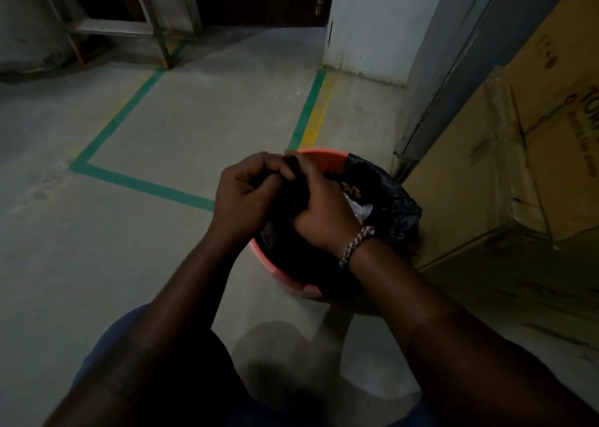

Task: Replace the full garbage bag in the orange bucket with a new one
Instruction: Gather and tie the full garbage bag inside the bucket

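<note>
Two hands gather the neck of a full black plastic garbage bag inside a round orange plastic bucket.

The left hand and right hand both curl tight around the bunched plastic above the bucket, which stands just beside a brown cardboard box. The bag's far edge drapes over the rim; a hard pull could snag and tear it, spilling rubbish. Only "TOW" is legible on the box.

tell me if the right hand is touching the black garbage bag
Touching. Head view shows the right hand gripping the gathered top of the black garbage bag in the orange bucket.
</note>
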Motion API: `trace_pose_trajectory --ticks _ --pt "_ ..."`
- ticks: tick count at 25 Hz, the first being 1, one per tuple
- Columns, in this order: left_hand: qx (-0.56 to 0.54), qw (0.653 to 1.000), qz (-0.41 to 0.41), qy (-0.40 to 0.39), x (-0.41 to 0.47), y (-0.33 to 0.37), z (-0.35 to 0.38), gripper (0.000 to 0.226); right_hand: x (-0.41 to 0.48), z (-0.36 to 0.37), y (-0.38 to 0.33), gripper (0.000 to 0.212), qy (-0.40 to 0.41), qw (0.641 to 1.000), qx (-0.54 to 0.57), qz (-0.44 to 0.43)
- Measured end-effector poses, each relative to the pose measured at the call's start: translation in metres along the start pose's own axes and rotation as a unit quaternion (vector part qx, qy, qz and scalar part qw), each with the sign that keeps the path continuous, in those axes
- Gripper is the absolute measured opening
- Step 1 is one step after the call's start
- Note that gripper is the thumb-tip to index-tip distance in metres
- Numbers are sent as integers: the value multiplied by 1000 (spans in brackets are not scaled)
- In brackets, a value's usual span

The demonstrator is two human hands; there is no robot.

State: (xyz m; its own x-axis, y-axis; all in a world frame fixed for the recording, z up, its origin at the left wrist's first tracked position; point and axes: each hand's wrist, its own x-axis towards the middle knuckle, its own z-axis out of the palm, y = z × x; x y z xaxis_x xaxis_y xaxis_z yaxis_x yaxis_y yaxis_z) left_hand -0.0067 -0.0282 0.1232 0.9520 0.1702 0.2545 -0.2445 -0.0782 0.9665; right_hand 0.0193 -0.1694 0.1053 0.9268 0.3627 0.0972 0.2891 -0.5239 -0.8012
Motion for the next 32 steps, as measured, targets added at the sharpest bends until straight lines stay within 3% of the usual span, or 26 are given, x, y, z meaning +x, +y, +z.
trace_pose_trajectory --ticks 4,7,8,10,12,13,15,17,18,21,23,25,28,30,32 --pt "-137 990 -13 -5 9 23 7 30 10 -2 4 29 48 998 -35 30" --pt "-238 970 -42 -13 12 24 2 41 16 -14 -3 24 92 995 16 38" --pt "-225 973 -43 -29 15 16 -5 55 18 -19 -9 20 106 993 30 39" --pt "-99 986 -42 -127 20 -7 -19 91 25 -29 -17 13 142 990 7 17" --pt "48 964 -63 -254 20 -31 -17 119 32 -36 -28 11 154 988 -25 -10" --pt "112 954 -59 -271 18 -38 -9 126 37 -38 -32 9 146 989 -27 -23" --pt "180 956 -32 -231 16 -52 14 102 43 -40 -43 8 116 991 -30 -52" --pt "205 970 -10 -132 20 -50 31 35 45 -40 -49 11 74 995 -13 -64" --pt "220 971 -7 -92 23 -46 33 12 44 -40 -48 20 59 996 13 -58" --pt "185 981 -46 -46 27 -46 28 25 36 -41 -34 47 102 991 85 -13" --pt "143 988 -58 -28 26 -47 28 25 28 -36 -16 38 144 988 26 44" --pt "132 988 -79 -8 27 -50 29 24 13 -27 -2 31 78 987 -73 121" --pt "167 982 -86 -16 29 -57 32 31 -15 -11 12 25 -92 956 -238 147" --pt "180 980 -81 -20 28 -58 33 33 -28 -14 17 12 -106 941 -277 160" --pt "161 983 -81 -32 29 -58 31 37 -31 -30 21 34 -67 934 -314 159"
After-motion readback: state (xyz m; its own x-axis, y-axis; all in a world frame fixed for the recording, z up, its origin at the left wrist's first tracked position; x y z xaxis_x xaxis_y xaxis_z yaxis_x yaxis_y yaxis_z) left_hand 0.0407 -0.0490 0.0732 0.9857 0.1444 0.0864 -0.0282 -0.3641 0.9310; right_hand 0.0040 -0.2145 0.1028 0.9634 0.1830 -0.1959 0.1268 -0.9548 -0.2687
